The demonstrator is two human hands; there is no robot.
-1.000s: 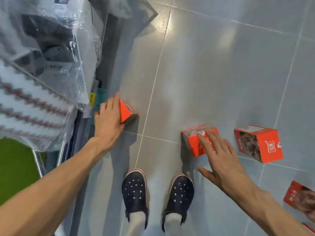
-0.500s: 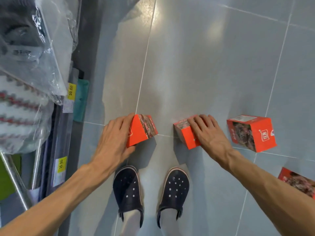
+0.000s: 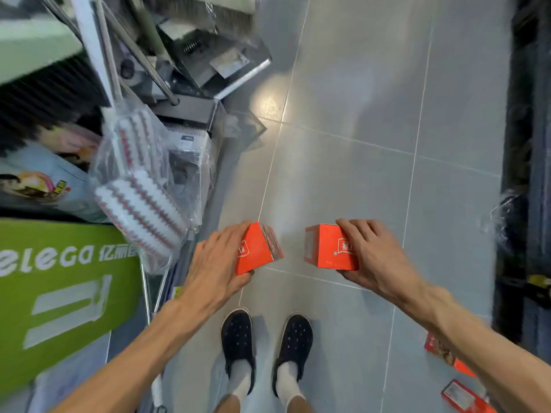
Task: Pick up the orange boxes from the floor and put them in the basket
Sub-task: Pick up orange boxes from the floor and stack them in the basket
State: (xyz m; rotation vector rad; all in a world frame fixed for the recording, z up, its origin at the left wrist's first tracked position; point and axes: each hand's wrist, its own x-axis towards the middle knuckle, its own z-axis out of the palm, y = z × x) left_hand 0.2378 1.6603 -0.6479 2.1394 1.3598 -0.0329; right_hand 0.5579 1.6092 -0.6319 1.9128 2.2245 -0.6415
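My left hand (image 3: 214, 263) grips one orange box (image 3: 256, 248), held up above the grey tiled floor. My right hand (image 3: 375, 257) grips a second orange box (image 3: 328, 248) at about the same height, a short gap between the two. Two more orange boxes lie on the floor at the lower right: one orange box (image 3: 441, 353) is partly hidden behind my right forearm, the other orange box (image 3: 462, 397) lies near the bottom edge. No basket is in view.
My dark shoes (image 3: 238, 338) stand on the tiles below the hands. At the left, shelves hold a green carton (image 3: 59, 293), plastic-wrapped brushes (image 3: 140, 198) and metal poles (image 3: 140, 52). A dark shelf (image 3: 527, 174) lines the right edge.
Both hands have closed around their boxes and lifted them off the floor. The view has risen and tilted forward, so more of the aisle and left shelves shows.
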